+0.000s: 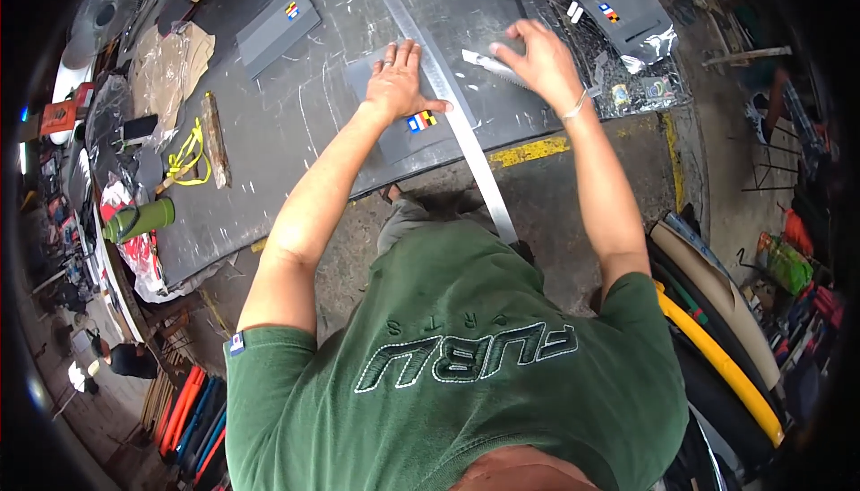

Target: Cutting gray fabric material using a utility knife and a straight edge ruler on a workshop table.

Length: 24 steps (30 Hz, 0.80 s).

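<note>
A long metal ruler (472,152) lies slantwise over a dark grey sheet (391,146) with a small patch of coloured flags. My left hand (397,88) presses flat on the sheet, its fingers stretched and its thumb on the ruler's edge. The ruler's near end sticks out past the table edge toward my body. To the right, my right hand (543,63) hovers over the table with thumb and fingers apart. Close by its thumb is a thin whitish strip (488,64); I see no grip on it. A slim dark piece (520,5) lies beyond that hand.
More grey sheets with flag patches lie at the far left (279,30) and far right (620,12). On the table's left are a green bottle (141,219), a yellow cord (190,158), a phone (139,128) and brown paper (170,65). Rolls of material (717,348) stand at the right.
</note>
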Available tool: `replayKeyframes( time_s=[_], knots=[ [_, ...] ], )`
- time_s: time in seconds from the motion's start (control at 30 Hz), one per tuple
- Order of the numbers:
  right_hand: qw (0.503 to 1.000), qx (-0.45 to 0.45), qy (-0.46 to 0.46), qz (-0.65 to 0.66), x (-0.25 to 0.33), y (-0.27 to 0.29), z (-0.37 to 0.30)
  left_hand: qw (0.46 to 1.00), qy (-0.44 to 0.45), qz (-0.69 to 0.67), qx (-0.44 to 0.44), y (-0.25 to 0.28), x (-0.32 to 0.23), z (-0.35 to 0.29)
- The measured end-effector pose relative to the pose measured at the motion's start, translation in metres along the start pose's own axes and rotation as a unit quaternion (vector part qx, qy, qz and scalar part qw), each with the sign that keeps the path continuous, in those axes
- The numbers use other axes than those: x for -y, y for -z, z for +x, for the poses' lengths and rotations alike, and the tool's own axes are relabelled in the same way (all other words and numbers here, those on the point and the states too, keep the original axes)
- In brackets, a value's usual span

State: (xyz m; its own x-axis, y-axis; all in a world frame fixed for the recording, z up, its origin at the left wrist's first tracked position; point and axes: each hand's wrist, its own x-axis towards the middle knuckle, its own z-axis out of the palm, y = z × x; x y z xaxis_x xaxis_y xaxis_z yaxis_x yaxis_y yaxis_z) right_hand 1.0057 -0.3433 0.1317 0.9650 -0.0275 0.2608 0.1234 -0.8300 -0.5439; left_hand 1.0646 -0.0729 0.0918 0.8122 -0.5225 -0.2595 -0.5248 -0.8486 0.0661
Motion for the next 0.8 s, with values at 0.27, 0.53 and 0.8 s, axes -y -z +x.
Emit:
replayKeyframes(
  time_s=[0.27,0.53,0.8],
  knots=[
    [0.997,0.068,-0.021,0.019,-0.023,-0.038,0.103,0.999,0.009,-0.044,-0.001,0.002,0.001,-0.002],
    [0.993,0.049,-0.050,-0.092,-0.078,-0.025,0.144,1.000,-0.016,-0.013,0.016,0.005,-0.008,0.004],
    [0.993,0.115,0.000,-0.038,-0.007,-0.063,0.143,1.000,0.014,-0.019,0.017,0.010,-0.001,-0.006]
  ],
)
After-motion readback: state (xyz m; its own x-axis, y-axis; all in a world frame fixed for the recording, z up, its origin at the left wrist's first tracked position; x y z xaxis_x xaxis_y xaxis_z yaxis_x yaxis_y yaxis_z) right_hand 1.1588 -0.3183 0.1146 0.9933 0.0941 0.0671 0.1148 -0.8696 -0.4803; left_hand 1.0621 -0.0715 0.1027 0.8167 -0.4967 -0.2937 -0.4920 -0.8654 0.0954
